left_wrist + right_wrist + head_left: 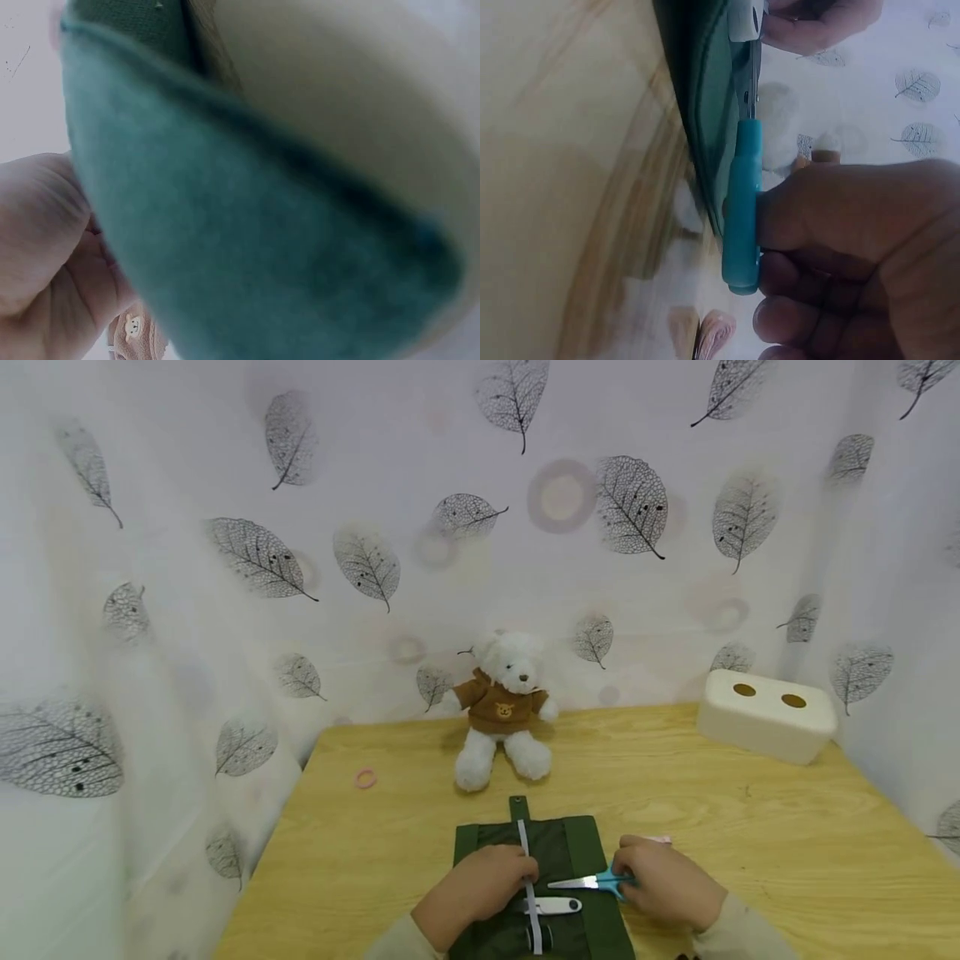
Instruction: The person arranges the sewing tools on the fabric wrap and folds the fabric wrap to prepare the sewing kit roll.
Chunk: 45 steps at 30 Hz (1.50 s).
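Scissors (592, 882) on green fabric roll (581, 860) at table's (750, 827) near edge: light, stiff, sharp-tipped, teal handle pinched in right hand (663, 885); left hand (480, 889) pressing white strap (525, 852), fingers probably curled, best gripped at handle.

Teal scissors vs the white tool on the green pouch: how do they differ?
The scissors have teal handles and bare metal blades; the white tool is plain white. The right hand grips the scissors; the white tool lies unheld beside the left hand. Both lie crosswise on the green pouch.
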Each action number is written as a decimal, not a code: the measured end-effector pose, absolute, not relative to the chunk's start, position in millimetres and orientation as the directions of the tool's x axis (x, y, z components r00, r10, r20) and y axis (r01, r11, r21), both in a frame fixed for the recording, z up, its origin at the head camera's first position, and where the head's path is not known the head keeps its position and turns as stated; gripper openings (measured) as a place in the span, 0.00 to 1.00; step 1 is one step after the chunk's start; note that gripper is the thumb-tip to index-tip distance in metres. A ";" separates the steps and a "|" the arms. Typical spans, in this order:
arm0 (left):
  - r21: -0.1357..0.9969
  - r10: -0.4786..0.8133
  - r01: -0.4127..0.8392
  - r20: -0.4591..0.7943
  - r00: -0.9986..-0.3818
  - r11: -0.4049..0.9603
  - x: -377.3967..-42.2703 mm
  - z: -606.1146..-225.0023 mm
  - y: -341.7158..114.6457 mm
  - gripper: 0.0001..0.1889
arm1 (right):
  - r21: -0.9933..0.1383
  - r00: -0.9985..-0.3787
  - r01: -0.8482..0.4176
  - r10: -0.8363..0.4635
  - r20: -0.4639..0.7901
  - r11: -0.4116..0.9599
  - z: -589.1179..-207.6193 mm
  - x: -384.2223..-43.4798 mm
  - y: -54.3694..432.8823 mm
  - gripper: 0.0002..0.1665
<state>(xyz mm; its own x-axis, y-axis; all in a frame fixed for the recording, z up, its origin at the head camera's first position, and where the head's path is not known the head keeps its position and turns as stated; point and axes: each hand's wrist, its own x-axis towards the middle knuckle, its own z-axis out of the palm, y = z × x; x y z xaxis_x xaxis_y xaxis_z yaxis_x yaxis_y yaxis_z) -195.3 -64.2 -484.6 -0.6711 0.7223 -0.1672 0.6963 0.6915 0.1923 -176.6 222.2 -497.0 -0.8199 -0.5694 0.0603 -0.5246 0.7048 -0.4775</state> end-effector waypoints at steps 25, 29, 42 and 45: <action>0.180 0.703 0.679 -0.207 -0.681 0.711 -194.0 -478.6 -61.4 0.06 | -0.454 -0.871 -0.425 -0.490 -0.028 0.783 -487.1 -182.1 209.7 0.07; 0.187 0.708 0.683 -0.208 -0.675 0.706 -194.3 -477.4 -61.0 0.07 | -0.435 -0.874 -0.435 -0.486 -0.008 0.789 -483.9 -181.6 206.4 0.08; 0.194 0.693 0.666 -0.214 -0.688 0.721 -194.7 -476.2 -59.7 0.07 | -0.409 -0.811 -0.546 -0.583 0.040 0.731 -485.7 -186.9 187.3 0.09; 0.190 0.696 0.670 -0.196 -0.691 0.718 -194.7 -476.7 -59.3 0.07 | -0.406 -0.792 -0.574 -0.608 0.054 0.711 -483.5 -187.9 183.6 0.11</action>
